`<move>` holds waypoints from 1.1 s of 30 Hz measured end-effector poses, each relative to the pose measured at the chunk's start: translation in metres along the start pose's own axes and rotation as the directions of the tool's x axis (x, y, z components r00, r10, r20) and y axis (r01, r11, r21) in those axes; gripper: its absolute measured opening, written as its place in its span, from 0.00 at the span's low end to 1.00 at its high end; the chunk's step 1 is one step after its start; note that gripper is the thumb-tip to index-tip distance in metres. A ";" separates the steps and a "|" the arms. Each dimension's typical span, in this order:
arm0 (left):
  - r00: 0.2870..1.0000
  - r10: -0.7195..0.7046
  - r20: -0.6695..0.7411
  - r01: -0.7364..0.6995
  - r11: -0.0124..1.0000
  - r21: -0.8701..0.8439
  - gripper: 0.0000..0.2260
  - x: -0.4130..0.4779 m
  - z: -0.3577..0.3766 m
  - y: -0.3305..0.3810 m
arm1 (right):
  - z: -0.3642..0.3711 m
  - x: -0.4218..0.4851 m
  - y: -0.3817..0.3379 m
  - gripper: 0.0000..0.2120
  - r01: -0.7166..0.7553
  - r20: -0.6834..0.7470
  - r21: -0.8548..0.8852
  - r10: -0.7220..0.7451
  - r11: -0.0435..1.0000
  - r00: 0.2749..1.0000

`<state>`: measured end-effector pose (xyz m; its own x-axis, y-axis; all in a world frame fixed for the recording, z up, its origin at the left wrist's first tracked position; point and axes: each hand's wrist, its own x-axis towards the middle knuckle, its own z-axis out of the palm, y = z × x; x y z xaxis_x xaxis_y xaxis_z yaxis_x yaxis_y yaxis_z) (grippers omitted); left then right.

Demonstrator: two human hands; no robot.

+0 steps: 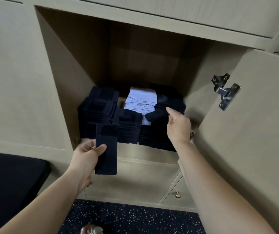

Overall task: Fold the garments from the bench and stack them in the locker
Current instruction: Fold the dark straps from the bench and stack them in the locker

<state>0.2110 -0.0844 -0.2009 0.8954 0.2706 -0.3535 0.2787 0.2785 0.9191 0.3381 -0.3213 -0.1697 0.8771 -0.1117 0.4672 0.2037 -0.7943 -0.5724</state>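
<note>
The stacking step was in hand. The left grip (86, 156) was closed round a folded dark garment (106, 149), thumb across its front and fingers behind. It held the piece upright just in front of the open locker (62, 92), not yet on any pile. The right grip (177, 127) reached into the right side of the compartment. It appeared to pinch the corner of a dark top piece (155, 115) between a stretched forefinger and the thumb, and that piece lay askew on the right-hand stack (154, 139).

Inside stood dark piles (100, 108) at the left, a pale stack (141, 100) at the middle back and a lower dark pile (128, 129) in front of it. The door (262, 115) hung open to the right, and the black surface (12, 179) showed at the lower left.

The task looked well along, judging by how full the shelf was. The next move probably called for squaring the crooked top piece flush with its pile. The held garment would then be laid flat on a stack with room above, edges lined up so nothing slid
</note>
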 end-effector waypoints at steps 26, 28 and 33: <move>0.998 -0.039 0.046 0.043 0.995 -0.095 0.08 0.020 0.005 -0.028 | 0.076 -0.030 0.075 0.27 0.278 0.169 -0.435 -0.225 0.857 0.960; 0.999 -0.032 0.043 0.036 0.995 -0.093 0.07 0.020 0.004 -0.029 | 0.077 -0.034 0.074 0.24 0.284 0.189 -0.472 -0.218 0.835 0.957; 0.999 -0.027 0.046 0.031 0.995 -0.094 0.07 0.017 0.006 -0.027 | 0.077 -0.039 0.066 0.25 0.284 0.182 -0.546 -0.220 0.788 0.958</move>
<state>0.2207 -0.0926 -0.2304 0.9029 0.2200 -0.3694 0.2722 0.3724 0.8872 0.3513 -0.3233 -0.2778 0.8750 0.1760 0.4510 0.1720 -0.9838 0.0501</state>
